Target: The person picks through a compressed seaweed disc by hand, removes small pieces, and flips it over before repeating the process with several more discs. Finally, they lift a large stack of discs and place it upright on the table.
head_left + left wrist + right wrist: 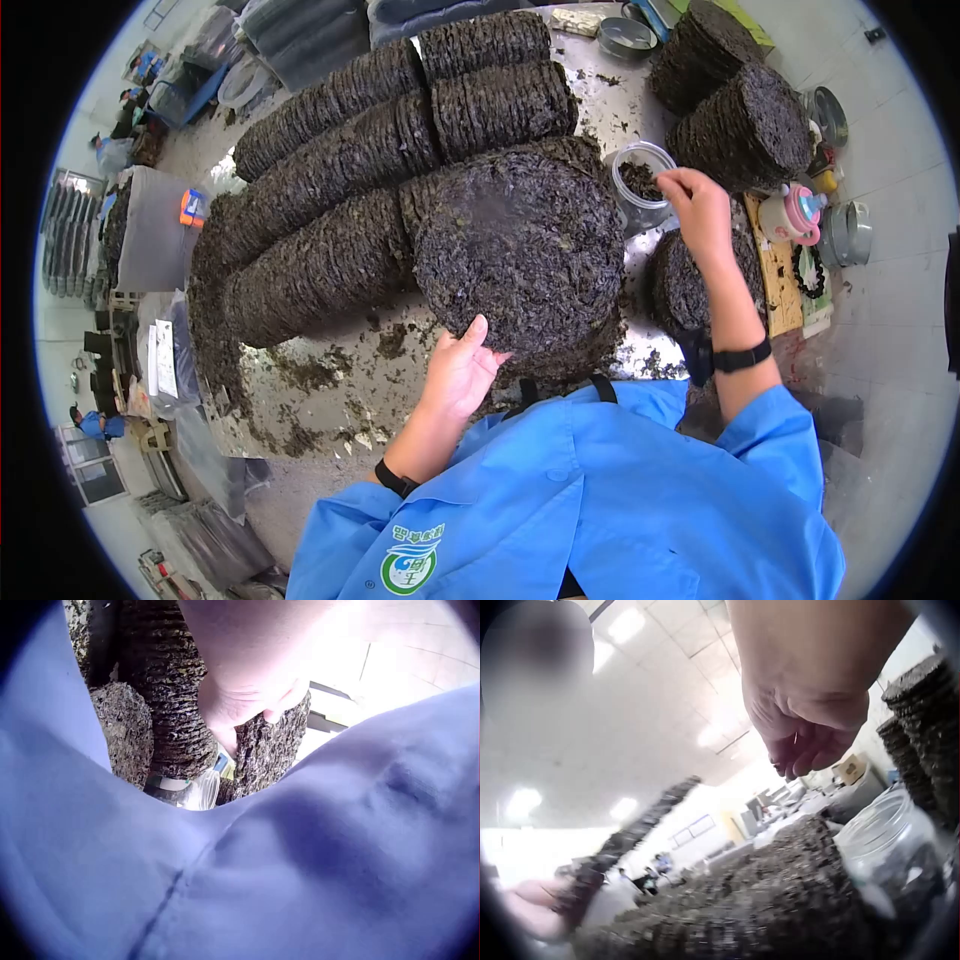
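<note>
A round, dark seaweed-like sheet point(520, 250) is gripped at its near edge by my left hand point(460, 375), thumb on top. In the left wrist view my left hand point(244, 697) holds the sheet point(270, 746) edge-on. My right hand point(697, 215) is over the rim of a clear jar point(643, 212) with dark flakes inside, its fingers curled with the tips together. The right wrist view shows my right hand point(806, 727) above and left of the open jar point(892, 855); whether a flake is between the fingertips cannot be told.
Long rows of stacked dark sheets point(330, 165) lie at the left and back of the metal table point(400, 385). More stacks point(745, 125) stand at the back right. A pink-lidded cup point(790, 215), a wooden board point(778, 275) and a beaded bracelet point(808, 270) are at the right.
</note>
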Demonstrator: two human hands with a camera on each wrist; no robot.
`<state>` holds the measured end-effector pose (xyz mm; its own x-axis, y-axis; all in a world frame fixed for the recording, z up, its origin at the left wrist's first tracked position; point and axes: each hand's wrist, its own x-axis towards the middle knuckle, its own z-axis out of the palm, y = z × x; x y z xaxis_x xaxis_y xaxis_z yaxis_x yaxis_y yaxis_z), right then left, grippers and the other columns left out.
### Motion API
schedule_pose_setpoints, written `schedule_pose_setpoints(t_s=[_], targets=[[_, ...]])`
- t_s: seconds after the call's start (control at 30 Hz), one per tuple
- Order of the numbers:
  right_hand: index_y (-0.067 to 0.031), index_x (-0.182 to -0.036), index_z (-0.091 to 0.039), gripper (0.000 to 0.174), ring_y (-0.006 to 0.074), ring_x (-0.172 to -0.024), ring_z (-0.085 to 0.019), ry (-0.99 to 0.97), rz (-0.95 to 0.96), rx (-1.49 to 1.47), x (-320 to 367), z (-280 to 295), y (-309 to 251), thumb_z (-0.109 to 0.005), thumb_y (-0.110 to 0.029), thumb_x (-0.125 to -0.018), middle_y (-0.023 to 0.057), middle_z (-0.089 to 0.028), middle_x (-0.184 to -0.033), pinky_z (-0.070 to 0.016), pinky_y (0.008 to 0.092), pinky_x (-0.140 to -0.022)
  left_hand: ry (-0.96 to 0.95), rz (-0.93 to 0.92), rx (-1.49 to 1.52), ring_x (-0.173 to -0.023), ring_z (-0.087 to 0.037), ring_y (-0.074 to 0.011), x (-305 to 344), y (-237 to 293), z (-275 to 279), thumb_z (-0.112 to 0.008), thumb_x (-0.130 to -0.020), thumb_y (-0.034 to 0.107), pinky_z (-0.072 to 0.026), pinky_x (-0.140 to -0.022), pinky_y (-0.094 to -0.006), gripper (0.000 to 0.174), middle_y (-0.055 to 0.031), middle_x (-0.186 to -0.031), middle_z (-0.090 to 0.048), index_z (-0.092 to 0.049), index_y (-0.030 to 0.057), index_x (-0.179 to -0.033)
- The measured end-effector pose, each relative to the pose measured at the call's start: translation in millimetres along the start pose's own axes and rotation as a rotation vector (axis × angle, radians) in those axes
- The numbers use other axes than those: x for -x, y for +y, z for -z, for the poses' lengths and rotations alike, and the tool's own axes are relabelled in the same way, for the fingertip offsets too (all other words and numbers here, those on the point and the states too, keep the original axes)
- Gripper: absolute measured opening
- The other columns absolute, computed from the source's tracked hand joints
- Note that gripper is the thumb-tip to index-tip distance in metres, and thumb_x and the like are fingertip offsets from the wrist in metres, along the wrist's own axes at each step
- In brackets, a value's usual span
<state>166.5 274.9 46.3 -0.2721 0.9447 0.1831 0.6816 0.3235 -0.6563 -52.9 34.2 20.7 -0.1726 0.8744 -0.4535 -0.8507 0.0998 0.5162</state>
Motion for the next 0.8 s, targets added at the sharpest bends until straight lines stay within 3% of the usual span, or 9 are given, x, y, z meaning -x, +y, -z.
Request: schedule_pose_setpoints(t_s=[0.07, 0.1, 0.23, 0.37, 0.43, 0.5, 0.57, 0.63, 0.8], targets=[[-0.0008, -0.100, -0.066, 0.018, 0.0067, -0.076, -0.057, -0.179, -0.112, -0.466, 28, -6, -8, -0.058, -0.014, -0.090, 0.0034, -0.066, -0.091, -0.0463, 0.0233, -0.067, 0.005, 0.043, 0.013, -0.110, -0.055, -0.0265, -2, -5, 8, -0.055, -0.092, 0.014, -0.0467, -0.090, -0.0473, 0.032, -0.0073, -0.121, -0.056, -0.046, 0.0107, -0.122], [-0.0002, -0.109, -0.062, 0.025, 0.0074, -0.082, -0.057, -0.276, -0.207, -0.807, 41, -8, -17, -0.060, -0.015, -0.089, 0.0030, -0.065, -0.097, -0.0466, 0.0235, -0.071, -0.003, 0.072, 0.018, -0.109, -0.056, -0.0270, -5, -7, 10, -0.054, -0.092, 0.013, -0.0483, -0.089, -0.0479, 0.031, -0.0079, -0.121, -0.057, -0.047, 0.0098, -0.122], [0.0018, -0.125, -0.047, 0.047, 0.0142, -0.105, -0.054, -0.394, -0.317, -1.054, 82, -17, -29, -0.065, -0.012, -0.084, 0.0073, -0.057, -0.117, -0.0416, 0.0297, -0.094, -0.068, 0.104, -0.021, -0.116, -0.052, -0.0279, -6, -13, -7, -0.053, -0.092, 0.012, -0.0444, -0.093, -0.0490, 0.035, -0.0098, -0.127, -0.052, -0.045, 0.0088, -0.126], [0.0020, -0.125, -0.046, 0.048, 0.0134, -0.106, -0.053, -0.345, -0.397, -1.182, 98, -13, -33, -0.066, -0.010, -0.083, 0.0067, -0.057, -0.117, -0.0407, 0.0298, -0.095, -0.087, 0.102, -0.032, -0.119, -0.049, -0.0297, -2, -17, -7, -0.057, -0.089, 0.013, -0.0422, -0.096, -0.0488, 0.043, -0.0110, -0.130, -0.050, -0.043, 0.0078, -0.130], [0.0032, -0.123, -0.046, 0.045, 0.0122, -0.107, -0.052, -0.366, -0.457, -1.244, 104, -18, -37, -0.065, -0.008, -0.084, 0.0066, -0.056, -0.119, -0.0405, 0.0298, -0.095, -0.325, 0.183, 0.238, -0.121, -0.047, -0.0293, -1, -14, -1, -0.061, -0.085, 0.011, -0.0349, -0.103, -0.0495, 0.054, -0.0117, -0.130, -0.049, -0.038, 0.0061, -0.133], [0.0000, -0.125, -0.046, 0.052, 0.0177, -0.104, -0.055, -0.299, -0.411, -1.149, 103, -27, -36, -0.069, -0.009, -0.079, 0.0074, -0.058, -0.115, -0.0425, 0.0323, -0.093, -0.290, 0.207, 0.275, -0.121, -0.047, -0.0298, 0, -10, -3, -0.060, -0.082, 0.008, -0.0340, -0.104, -0.0486, 0.056, -0.0129, -0.131, -0.049, -0.038, 0.0040, -0.134], [-0.0044, -0.122, -0.051, 0.057, 0.0258, -0.098, -0.057, 0.148, 0.155, 0.107, 95, -11, -56, -0.074, -0.010, -0.070, 0.0101, -0.059, -0.110, -0.0443, 0.0345, -0.089, -0.206, 0.198, 0.264, -0.121, -0.047, -0.0301, -1, -10, -8, -0.056, -0.082, 0.002, -0.0343, -0.104, -0.0480, 0.054, -0.0139, -0.130, -0.049, -0.039, 0.0023, -0.133], [-0.0058, -0.092, -0.066, 0.030, 0.0261, -0.085, -0.059, 0.117, 0.480, 0.043, 94, -3, -67, -0.074, -0.010, -0.064, 0.0080, -0.062, -0.090, -0.0482, 0.0348, -0.074, -0.200, 0.130, 0.228, -0.121, -0.047, -0.0303, 4, -10, -15, -0.053, -0.081, 0.000, -0.0346, -0.104, -0.0476, 0.052, -0.0142, -0.130, -0.050, -0.040, 0.0015, -0.132], [-0.0050, -0.080, -0.066, 0.017, 0.0245, -0.071, -0.060, -0.018, 0.571, 0.045, 103, -32, -77, -0.073, -0.010, -0.065, 0.0067, -0.061, -0.076, -0.0493, 0.0340, -0.062, -0.221, -0.008, 0.082, -0.117, -0.050, -0.0281, 10, -11, -18, -0.054, -0.079, -0.003, -0.0375, -0.102, -0.0454, 0.052, -0.0133, -0.127, -0.052, -0.043, 0.0007, -0.129]])
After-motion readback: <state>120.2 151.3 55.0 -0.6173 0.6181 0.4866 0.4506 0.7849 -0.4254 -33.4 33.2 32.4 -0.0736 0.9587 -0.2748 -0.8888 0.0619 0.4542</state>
